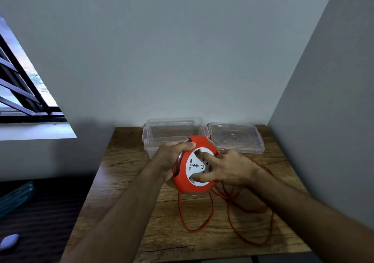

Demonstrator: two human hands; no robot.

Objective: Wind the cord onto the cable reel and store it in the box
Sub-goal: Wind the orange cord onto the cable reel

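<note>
An orange cable reel [189,183] with a white socket face is held above the middle of the wooden table [125,181]. My left hand [172,157] grips its left rim and metal handle. My right hand [226,169] rests on the white face with fingers hooked into it. Loose orange cord [210,216] hangs from the reel and lies in loops on the table to the front and right. A clear plastic box [149,135] stands open behind the reel, partly hidden by it.
The box's clear lid [236,139] lies flat to the right of the box at the table's back. Walls close in behind and on the right. A barred window [22,92] is at the left, with a dark lower surface beneath it.
</note>
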